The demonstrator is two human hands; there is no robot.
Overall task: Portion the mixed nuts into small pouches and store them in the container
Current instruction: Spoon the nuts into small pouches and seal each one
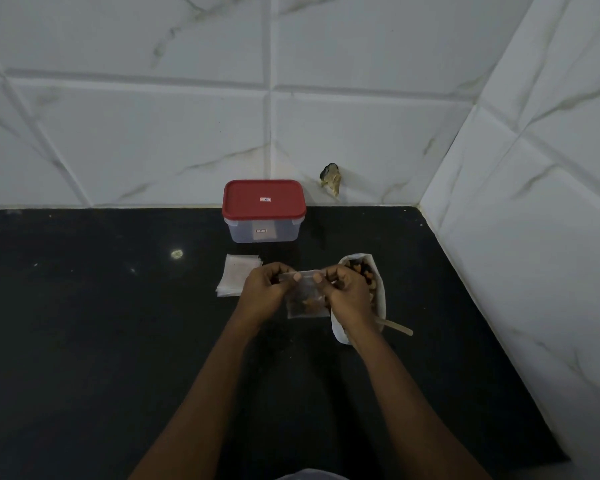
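Two bare forearms reach in from the near edge. The left hand [262, 292] and the right hand [349, 296] meet close together, fingers curled, each pinching one end of a pouch's top edge between thumb and fingertips.

Under and around both hands spreads a black countertop [84, 341], and a white marble-look tiled wall [153, 116] stands beyond the hands and off to the right of the right hand.

Straight beyond the hands, against the wall, stands the clear container [264, 233], its red lid [264, 199] on.

Just behind and under the right hand sits a white bag [380, 289], its mouth open and tilted away, with mixed nuts [361, 270] showing inside.

Just beyond the left hand, partly hidden by it, lies a flat stack of empty pouches [234, 277].

The small clear pouch [307, 299] hangs between the two hands. Its mouth points up and away, and its sealing edge runs left to right from thumb to thumb. Its long axis drops from that edge toward the person. A small heap of nuts sits in its bottom. Whether its lower edge touches the counter cannot be told.

A pale wooden spoon handle [397, 327] sticks out to the right from behind the right wrist.
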